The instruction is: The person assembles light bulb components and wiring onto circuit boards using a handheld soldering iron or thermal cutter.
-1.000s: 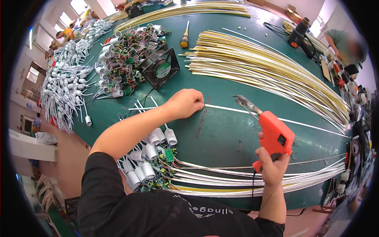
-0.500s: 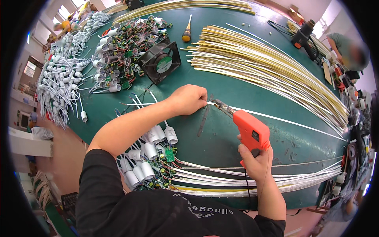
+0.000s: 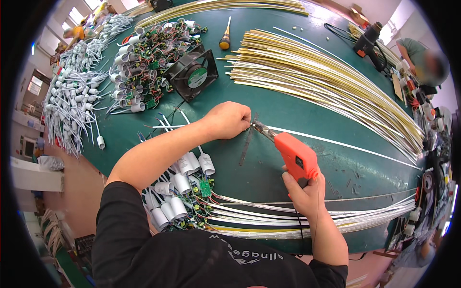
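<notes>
My left hand (image 3: 228, 120) is closed in a pinch at the middle of the green table; its fingers hide what is between them. My right hand (image 3: 308, 194) grips a red soldering gun (image 3: 295, 154), its metal tip reaching to the left fingertips. A thin white strip (image 3: 336, 142) runs from beside the tip towards the table's right edge. Left of my left forearm lies a white cable (image 3: 168, 126) with loose ends. Below that forearm is a cluster of white cylindrical caps (image 3: 181, 183) and green circuit boards (image 3: 205, 188), wired to several strips (image 3: 297, 219).
A bundle of white and yellow strips (image 3: 307, 79) lies across the far table (image 3: 269, 177). Around it are a black fan (image 3: 194, 77), a screwdriver (image 3: 224, 39) and a heat gun (image 3: 369, 41). Heaped boards (image 3: 144, 67) and white cabled caps (image 3: 72, 96) fill the left. Another person (image 3: 422, 62) is at right.
My right hand has moved the soldering gun slightly left, bringing its tip closer to my left fingertips. My left hand has hardly moved and stays pinched.
</notes>
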The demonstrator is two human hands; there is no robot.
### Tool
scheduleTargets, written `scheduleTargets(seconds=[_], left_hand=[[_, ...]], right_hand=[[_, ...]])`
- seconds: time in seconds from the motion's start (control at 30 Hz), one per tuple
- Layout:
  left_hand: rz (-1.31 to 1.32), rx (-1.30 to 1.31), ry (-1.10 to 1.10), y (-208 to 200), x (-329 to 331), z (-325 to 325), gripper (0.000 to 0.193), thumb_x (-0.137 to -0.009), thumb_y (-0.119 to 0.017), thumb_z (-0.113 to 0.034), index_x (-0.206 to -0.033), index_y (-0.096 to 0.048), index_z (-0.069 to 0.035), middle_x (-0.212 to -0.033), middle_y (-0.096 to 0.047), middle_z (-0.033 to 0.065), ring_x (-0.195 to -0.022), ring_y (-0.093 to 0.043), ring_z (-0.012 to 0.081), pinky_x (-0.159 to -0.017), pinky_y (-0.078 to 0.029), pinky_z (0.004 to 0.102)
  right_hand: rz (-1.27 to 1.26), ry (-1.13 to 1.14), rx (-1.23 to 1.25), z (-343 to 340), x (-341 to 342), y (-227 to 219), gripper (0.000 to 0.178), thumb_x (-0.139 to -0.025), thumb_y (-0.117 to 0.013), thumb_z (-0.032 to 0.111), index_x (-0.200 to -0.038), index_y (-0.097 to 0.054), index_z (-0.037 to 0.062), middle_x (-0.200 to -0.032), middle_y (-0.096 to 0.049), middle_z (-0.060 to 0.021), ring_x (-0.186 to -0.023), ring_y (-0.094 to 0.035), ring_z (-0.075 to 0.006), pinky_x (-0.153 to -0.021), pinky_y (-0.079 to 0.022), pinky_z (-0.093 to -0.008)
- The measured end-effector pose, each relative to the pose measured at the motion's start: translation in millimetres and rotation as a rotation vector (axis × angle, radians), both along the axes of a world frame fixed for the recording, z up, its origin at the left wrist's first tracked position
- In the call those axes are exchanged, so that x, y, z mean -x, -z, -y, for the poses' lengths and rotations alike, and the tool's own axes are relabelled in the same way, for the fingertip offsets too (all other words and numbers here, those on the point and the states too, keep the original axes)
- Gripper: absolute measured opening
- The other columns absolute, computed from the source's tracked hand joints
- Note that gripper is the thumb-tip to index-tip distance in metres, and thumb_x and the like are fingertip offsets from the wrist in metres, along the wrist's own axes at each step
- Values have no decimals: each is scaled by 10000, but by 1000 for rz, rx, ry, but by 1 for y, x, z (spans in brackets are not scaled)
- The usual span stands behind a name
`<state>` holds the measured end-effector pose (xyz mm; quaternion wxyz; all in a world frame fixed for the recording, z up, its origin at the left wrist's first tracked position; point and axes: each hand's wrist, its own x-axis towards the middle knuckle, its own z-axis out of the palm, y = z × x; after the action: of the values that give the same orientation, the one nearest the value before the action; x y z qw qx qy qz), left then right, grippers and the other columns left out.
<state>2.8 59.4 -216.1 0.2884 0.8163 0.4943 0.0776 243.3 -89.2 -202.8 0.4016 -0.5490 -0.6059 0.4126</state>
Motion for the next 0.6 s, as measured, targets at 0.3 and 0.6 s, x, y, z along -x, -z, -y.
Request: scheduleTargets(seconds=[0.3, 0.6], left_hand=[[-24, 16, -13, -2, -3, -1, 154, -801, -642, -179, -859, -658, -37, -828, -661, 150, -794, -634, 328, -716, -500, 399], [-52, 31, -18, -6, -3, -1, 165, -806, -645, -192, -874, -660, -43, -832, -665, 147, -804, -635, 322, -725, -500, 397]], right_hand=[[24, -16, 16, -1, 1, -4, 399, -800, -708, 97, -1163, -564, 16, -920, -670, -94, -802, -645, -193, -732, -498, -301], [-7, 19, 10, 3, -3, -3, 366, -797, -712, 86, -1126, -573, 7, -903, -662, -97, -797, -641, -180, -741, -498, -295]])
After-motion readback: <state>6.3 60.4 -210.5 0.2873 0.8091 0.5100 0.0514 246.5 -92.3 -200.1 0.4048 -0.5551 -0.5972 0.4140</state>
